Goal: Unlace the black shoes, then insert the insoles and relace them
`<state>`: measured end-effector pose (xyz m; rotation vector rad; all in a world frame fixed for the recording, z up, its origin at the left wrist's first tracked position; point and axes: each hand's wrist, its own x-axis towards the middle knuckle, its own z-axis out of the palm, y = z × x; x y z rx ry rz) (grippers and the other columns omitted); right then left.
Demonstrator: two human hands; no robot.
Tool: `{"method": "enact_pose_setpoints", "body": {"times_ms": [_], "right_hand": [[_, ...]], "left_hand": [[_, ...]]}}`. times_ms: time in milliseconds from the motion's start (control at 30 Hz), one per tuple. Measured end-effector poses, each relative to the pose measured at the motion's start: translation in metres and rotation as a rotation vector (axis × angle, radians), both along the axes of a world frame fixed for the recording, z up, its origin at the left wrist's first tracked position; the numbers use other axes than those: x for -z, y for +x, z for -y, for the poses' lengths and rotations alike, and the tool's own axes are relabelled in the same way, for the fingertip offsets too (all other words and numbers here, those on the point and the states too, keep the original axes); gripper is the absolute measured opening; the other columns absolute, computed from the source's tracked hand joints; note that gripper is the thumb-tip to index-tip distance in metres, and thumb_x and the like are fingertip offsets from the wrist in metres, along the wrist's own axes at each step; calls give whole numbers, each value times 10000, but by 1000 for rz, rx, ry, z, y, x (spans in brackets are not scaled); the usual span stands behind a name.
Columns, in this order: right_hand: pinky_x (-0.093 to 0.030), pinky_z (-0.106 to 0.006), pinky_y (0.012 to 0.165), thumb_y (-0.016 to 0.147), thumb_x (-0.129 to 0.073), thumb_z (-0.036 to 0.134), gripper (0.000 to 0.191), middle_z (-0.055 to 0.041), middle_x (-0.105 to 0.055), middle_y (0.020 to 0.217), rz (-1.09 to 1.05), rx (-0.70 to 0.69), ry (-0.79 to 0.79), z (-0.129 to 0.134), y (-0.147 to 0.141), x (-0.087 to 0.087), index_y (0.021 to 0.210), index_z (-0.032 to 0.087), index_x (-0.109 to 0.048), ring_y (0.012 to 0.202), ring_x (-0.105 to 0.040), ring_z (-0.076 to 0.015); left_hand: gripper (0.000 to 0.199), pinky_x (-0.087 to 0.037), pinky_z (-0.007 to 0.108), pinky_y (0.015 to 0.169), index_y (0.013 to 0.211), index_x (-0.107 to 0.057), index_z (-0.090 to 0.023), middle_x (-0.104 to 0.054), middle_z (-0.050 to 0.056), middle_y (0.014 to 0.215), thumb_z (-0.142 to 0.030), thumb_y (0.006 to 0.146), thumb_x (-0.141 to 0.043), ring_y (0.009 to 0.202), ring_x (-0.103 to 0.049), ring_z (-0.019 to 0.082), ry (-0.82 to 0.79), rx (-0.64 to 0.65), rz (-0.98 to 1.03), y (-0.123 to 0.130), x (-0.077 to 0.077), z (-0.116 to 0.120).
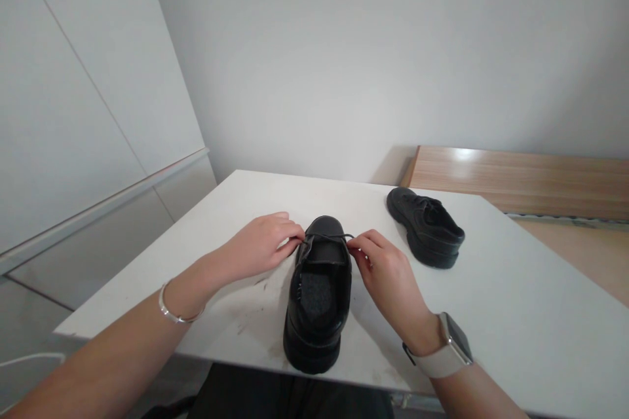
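I find nearer shoe (318, 298) lengthwise, toe away from table (236, 348) edge; left hand (265, 243) and right hand (386, 270) seemingly pinch lace (326, 236).

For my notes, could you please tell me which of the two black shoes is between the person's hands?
The nearer shoe, with the left hand and right hand pinching its lace; the other shoe stands apart, farther back on the right.
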<state>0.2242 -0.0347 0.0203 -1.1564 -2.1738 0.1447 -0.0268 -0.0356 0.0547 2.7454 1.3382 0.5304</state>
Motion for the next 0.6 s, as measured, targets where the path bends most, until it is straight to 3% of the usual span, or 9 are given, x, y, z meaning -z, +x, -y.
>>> {"method": "enact_pose_setpoints", "body": {"times_ms": [133, 267, 333, 467, 533, 600], "right_hand": [[-477, -313, 721, 937, -487, 54, 229, -71, -666, 925, -24, 2, -17, 0, 0, 3, 962, 166, -685, 805, -635, -199], [-485, -320, 758, 924, -484, 44, 228, -76, -673, 943, -117, -25, -63, 3, -1, 3, 979, 155, -676, 836, -642, -200], [-492, -322, 779, 941, -471, 72, 231, -81, -682, 963, -177, -40, -91, 6, -3, -1, 1031, 154, -668, 862, -646, -199], [-505, -334, 762, 987, -501, 257, 205, -83, -692, 972, -237, -42, -199, 14, -6, -13, 1095, 164, -649, 843, -643, -201], [-512, -344, 764, 968, -554, 322, 229, -83, -686, 959, -221, -47, -242, 16, -7, -18, 1103, 161, -645, 823, -639, -204], [-517, -352, 789, 953, -566, 277, 231, -89, -675, 978, -173, -61, -254, 16, -7, -23, 1135, 155, -639, 838, -635, -206]], "left_hand": [[177, -464, 299, 731, 947, -710, -154, -658, 55, 810, -156, 964, -534, 793, -592, 183, -15, 35, 51, 2, 6, -5], [174, -451, 415, 919, 877, -750, -197, -673, 92, 1043, -222, 953, -595, 1030, -549, 248, 186, 7, 101, 2, 12, -7], [180, -460, 426, 909, 886, -769, -212, -671, 97, 1039, -222, 947, -600, 1037, -538, 260, 236, -23, 98, 3, 15, -6], [258, -514, 357, 819, 967, -754, -177, -715, 80, 895, -145, 972, -499, 898, -622, 219, 76, -19, 124, 7, 16, 0], [265, -527, 353, 833, 1040, -735, -185, -745, 76, 946, -196, 993, -475, 892, -666, 211, -18, -64, 200, 11, 12, 6], [279, -541, 333, 804, 1177, -685, -201, -760, 67, 1001, -308, 999, -498, 867, -695, 202, -139, -106, 298, 15, 6, 14]]}}
